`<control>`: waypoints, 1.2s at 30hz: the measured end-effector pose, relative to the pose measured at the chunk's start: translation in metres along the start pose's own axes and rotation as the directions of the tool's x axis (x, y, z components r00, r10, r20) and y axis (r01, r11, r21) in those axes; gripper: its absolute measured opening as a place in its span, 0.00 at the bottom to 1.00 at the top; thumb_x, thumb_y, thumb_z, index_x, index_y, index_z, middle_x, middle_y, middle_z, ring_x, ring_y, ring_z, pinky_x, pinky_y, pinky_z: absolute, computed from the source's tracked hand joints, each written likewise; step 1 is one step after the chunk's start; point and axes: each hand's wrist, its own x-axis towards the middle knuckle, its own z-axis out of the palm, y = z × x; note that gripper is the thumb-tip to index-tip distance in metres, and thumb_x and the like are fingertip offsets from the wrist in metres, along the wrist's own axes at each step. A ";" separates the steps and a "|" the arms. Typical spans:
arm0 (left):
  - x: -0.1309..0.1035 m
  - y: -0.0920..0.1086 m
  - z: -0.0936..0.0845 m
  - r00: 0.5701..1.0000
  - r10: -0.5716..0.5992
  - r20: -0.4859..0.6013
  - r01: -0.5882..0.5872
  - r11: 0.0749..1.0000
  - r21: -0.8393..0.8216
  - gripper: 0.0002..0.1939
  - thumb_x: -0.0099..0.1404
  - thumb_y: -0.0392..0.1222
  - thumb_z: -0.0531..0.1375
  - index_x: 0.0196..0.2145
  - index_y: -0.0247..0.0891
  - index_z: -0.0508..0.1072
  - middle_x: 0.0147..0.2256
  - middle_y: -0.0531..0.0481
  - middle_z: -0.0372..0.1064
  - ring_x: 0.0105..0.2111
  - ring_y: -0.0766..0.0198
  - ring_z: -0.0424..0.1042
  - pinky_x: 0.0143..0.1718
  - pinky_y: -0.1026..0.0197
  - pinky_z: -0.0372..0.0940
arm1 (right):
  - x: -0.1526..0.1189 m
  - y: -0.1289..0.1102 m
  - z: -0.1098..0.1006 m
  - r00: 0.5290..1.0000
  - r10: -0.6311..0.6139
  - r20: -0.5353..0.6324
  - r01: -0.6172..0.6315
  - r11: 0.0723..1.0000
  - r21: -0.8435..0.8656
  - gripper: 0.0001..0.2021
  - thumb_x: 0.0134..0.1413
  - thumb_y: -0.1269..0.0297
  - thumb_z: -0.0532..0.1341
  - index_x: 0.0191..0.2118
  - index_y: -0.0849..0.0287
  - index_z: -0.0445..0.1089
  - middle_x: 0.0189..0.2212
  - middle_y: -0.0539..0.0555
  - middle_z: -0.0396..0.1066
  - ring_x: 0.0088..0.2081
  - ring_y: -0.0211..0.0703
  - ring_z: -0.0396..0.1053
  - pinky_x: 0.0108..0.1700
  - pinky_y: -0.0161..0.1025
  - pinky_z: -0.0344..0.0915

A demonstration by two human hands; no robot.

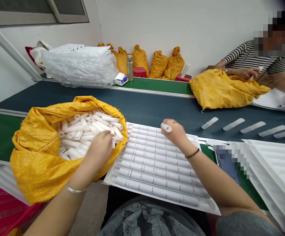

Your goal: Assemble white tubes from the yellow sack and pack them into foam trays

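My left hand [100, 147] reaches into an open yellow sack [39, 164] full of short white tubes [79, 127]; its fingers are closed on a tube [113, 139] near the sack's right side. My right hand [175, 132] grips another white tube [166, 127], its open end facing me, above the far edge of a white tray [206, 205]. Rows of white tubes with small printed marks [154, 180] lie in the tray's grooves, just right of the sack.
Several white tubes [252, 127] lie on the dark belt [147, 105]. Stacked white trays [275, 164] and a phone [227, 164] are at the right. Across the belt, a person in a striped top [246, 54] handles a yellow sack [221, 90]. A plastic-wrapped bundle [80, 67] stands behind.
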 end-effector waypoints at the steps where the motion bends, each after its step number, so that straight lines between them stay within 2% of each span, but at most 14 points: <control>1: 0.007 -0.019 -0.002 0.993 -0.119 0.018 0.116 0.986 0.118 0.18 0.64 0.33 0.47 0.45 0.29 0.72 0.47 0.32 0.68 0.51 0.45 0.66 0.53 0.47 0.59 | 0.020 0.017 0.000 0.997 0.082 -0.010 -0.082 0.997 -0.005 0.14 0.56 0.66 0.55 0.47 0.63 0.68 0.38 0.61 0.71 0.40 0.49 0.68 0.39 0.39 0.62; 4: 0.018 -0.063 -0.004 0.944 -0.305 0.122 0.261 0.921 0.288 0.18 0.58 0.31 0.50 0.44 0.28 0.73 0.43 0.29 0.69 0.46 0.40 0.69 0.47 0.44 0.62 | 0.060 0.064 0.002 0.959 0.280 0.049 -0.279 0.960 -0.020 0.14 0.56 0.64 0.57 0.45 0.67 0.69 0.36 0.63 0.73 0.38 0.50 0.70 0.37 0.38 0.63; 8: 0.015 -0.080 0.000 0.928 -0.326 0.178 0.273 0.924 0.269 0.19 0.55 0.31 0.52 0.43 0.29 0.73 0.37 0.31 0.72 0.40 0.40 0.72 0.42 0.45 0.64 | 0.070 0.093 0.009 0.906 0.380 0.188 -0.378 0.924 -0.047 0.16 0.45 0.62 0.66 0.40 0.68 0.73 0.34 0.63 0.75 0.34 0.49 0.72 0.32 0.37 0.63; 12: 0.002 -0.065 -0.007 0.964 -0.250 0.094 0.239 0.964 0.115 0.17 0.60 0.39 0.54 0.46 0.32 0.70 0.44 0.36 0.71 0.46 0.46 0.70 0.48 0.49 0.63 | 0.046 0.097 0.005 0.895 0.387 0.222 -0.377 0.922 -0.088 0.17 0.52 0.57 0.60 0.38 0.69 0.74 0.34 0.66 0.75 0.36 0.55 0.73 0.33 0.40 0.64; 14: -0.006 -0.049 -0.011 0.989 -0.138 -0.044 0.132 0.984 -0.124 0.15 0.62 0.43 0.54 0.46 0.35 0.69 0.45 0.41 0.70 0.48 0.51 0.68 0.50 0.53 0.62 | 0.026 0.098 0.000 0.905 0.330 0.268 -0.321 0.944 -0.078 0.12 0.53 0.62 0.59 0.34 0.65 0.76 0.33 0.62 0.75 0.36 0.52 0.73 0.35 0.39 0.64; 17: -0.016 -0.020 -0.011 0.977 -0.012 -0.211 -0.084 0.893 -0.442 0.12 0.64 0.42 0.55 0.45 0.40 0.69 0.44 0.46 0.69 0.47 0.57 0.68 0.51 0.56 0.62 | -0.004 0.102 -0.003 0.912 0.231 0.340 -0.227 0.972 -0.050 0.07 0.44 0.68 0.63 0.32 0.59 0.77 0.32 0.56 0.76 0.35 0.48 0.73 0.37 0.37 0.64; 22: -0.022 0.023 0.004 0.980 -0.009 -0.197 -0.151 0.608 -0.779 0.13 0.63 0.37 0.60 0.46 0.42 0.69 0.46 0.46 0.70 0.49 0.58 0.68 0.53 0.55 0.62 | -0.033 0.102 -0.016 0.959 0.144 0.244 -0.132 0.989 -0.063 0.10 0.44 0.68 0.62 0.36 0.62 0.74 0.41 0.60 0.72 0.40 0.50 0.71 0.43 0.41 0.64; 24: -0.021 0.040 0.009 0.985 -0.077 -0.154 -0.112 0.391 -0.914 0.14 0.61 0.37 0.62 0.45 0.42 0.68 0.44 0.46 0.71 0.47 0.59 0.70 0.50 0.56 0.64 | -0.045 0.087 -0.028 0.980 0.126 0.157 -0.127 0.992 -0.003 0.12 0.48 0.66 0.60 0.41 0.61 0.71 0.38 0.58 0.72 0.37 0.49 0.70 0.40 0.42 0.65; 26: -0.020 0.058 0.012 0.983 -0.158 -0.095 -0.079 0.101 -0.992 0.19 0.60 0.37 0.63 0.48 0.46 0.64 0.42 0.49 0.72 0.44 0.61 0.72 0.46 0.58 0.67 | -0.061 0.060 -0.038 0.991 0.068 0.113 -0.092 0.970 0.223 0.13 0.52 0.63 0.59 0.44 0.59 0.69 0.36 0.56 0.71 0.33 0.45 0.69 0.36 0.40 0.66; 28: -0.019 0.075 0.013 0.976 -0.217 -0.025 -0.057 -0.144 -0.988 0.28 0.58 0.38 0.65 0.52 0.51 0.58 0.39 0.52 0.73 0.41 0.64 0.73 0.44 0.59 0.68 | -0.077 0.025 -0.042 0.990 -0.041 0.136 -0.042 0.828 0.560 0.13 0.55 0.59 0.59 0.46 0.57 0.68 0.37 0.55 0.71 0.31 0.41 0.68 0.32 0.38 0.66; 30: -0.018 0.088 0.014 0.971 -0.236 0.036 -0.026 -0.257 -0.966 0.31 0.55 0.37 0.67 0.53 0.51 0.58 0.37 0.55 0.72 0.39 0.67 0.73 0.43 0.61 0.68 | -0.091 -0.008 -0.038 0.972 -0.156 0.177 -0.059 0.566 0.822 0.14 0.55 0.57 0.61 0.45 0.56 0.67 0.36 0.54 0.70 0.29 0.39 0.69 0.30 0.37 0.67; 33: -0.020 0.094 0.014 0.971 -0.230 0.068 0.030 -0.165 -0.986 0.20 0.53 0.38 0.69 0.41 0.43 0.68 0.37 0.53 0.72 0.39 0.66 0.72 0.42 0.63 0.68 | -0.102 -0.037 -0.025 0.962 -0.230 0.148 -0.093 0.236 0.967 0.13 0.52 0.58 0.65 0.42 0.56 0.67 0.30 0.51 0.70 0.26 0.37 0.69 0.28 0.35 0.69; 34: -0.021 0.092 0.014 0.971 -0.228 0.067 0.052 -0.071 -0.996 0.16 0.52 0.39 0.69 0.38 0.40 0.69 0.38 0.51 0.72 0.39 0.65 0.72 0.42 0.63 0.68 | -0.103 -0.041 -0.023 0.970 -0.221 0.105 -0.060 0.201 0.978 0.13 0.52 0.59 0.65 0.42 0.56 0.67 0.30 0.51 0.70 0.28 0.37 0.70 0.29 0.36 0.70; 36: -0.024 0.086 0.011 0.973 -0.226 0.050 0.090 0.172 -0.981 0.14 0.52 0.42 0.69 0.35 0.38 0.71 0.38 0.48 0.73 0.40 0.61 0.72 0.42 0.61 0.68 | -0.102 -0.043 -0.023 0.977 -0.210 -0.028 0.087 0.276 0.957 0.11 0.54 0.63 0.64 0.44 0.54 0.69 0.38 0.55 0.72 0.38 0.42 0.72 0.36 0.39 0.71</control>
